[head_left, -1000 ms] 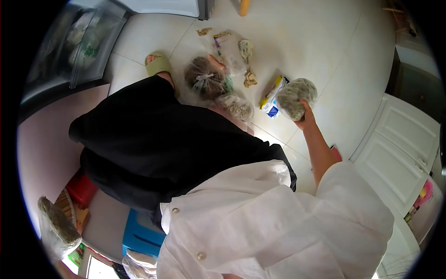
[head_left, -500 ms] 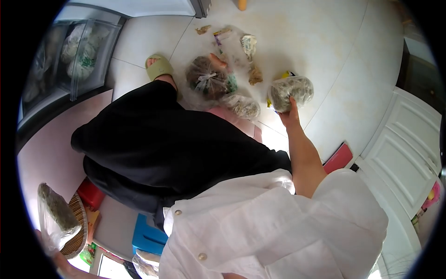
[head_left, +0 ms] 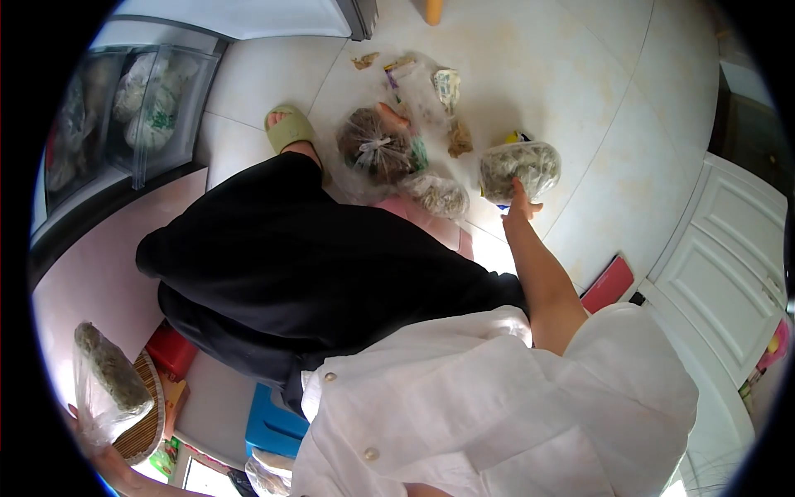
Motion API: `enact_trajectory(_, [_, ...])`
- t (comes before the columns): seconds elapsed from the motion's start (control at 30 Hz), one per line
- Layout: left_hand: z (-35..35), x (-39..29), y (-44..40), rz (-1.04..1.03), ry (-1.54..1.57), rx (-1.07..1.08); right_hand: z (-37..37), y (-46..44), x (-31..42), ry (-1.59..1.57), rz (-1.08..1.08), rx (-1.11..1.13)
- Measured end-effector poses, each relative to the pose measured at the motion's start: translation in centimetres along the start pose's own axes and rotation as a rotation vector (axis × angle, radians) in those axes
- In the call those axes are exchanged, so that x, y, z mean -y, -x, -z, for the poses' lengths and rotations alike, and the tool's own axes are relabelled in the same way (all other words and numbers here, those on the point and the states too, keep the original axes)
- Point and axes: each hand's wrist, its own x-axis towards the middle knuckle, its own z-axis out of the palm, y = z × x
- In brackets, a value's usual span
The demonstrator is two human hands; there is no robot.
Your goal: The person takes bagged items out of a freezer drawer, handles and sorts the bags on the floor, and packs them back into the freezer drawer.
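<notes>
At the lower left, my left hand [head_left: 106, 465] is closed on the loose end of a clear plastic bag [head_left: 116, 377] with a grey-green block inside. On the floor to the right lies a second clear bag [head_left: 530, 164] of grey-green contents, over a yellow and blue packet [head_left: 515, 137] that it mostly hides. My right hand [head_left: 522, 204] touches the near side of this bag with its fingers apart. Left of it are a knotted bag of dark contents [head_left: 377, 149] and a smaller pale bag [head_left: 441, 195].
A transparent drawer [head_left: 149, 108] with bagged items stands open at the upper left. Crumpled wrappers [head_left: 445, 87] lie on the tiles. White cabinets [head_left: 720, 240] stand at the right, near a red object [head_left: 609, 284]. A woven tray [head_left: 147, 427] and blue stool-like item [head_left: 273, 424] are lower left.
My right hand has moved left with its bag, which now lies over the packet, and its fingers have opened. The bag in my left hand has moved slightly right in view.
</notes>
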Motion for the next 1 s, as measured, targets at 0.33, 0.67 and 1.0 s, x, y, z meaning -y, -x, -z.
enact_trajectory(0.33, [2.9, 2.0, -0.5, 0.154, 0.262, -0.018, -0.9, 5.5, 4.4, 0.778, 0.953, -0.151])
enact_trajectory(0.67, [1.0, 1.4, 0.4, 0.238, 0.317, -0.136, -1.8, 4.6, 6.9, 1.447, 1.364, 0.336])
enact_trajectory(1.0, [0.3, 1.0, 1.8, 0.31, 0.268, -0.186, -3.3, 5.1, 8.1, 2.0, 1.618, 0.519])
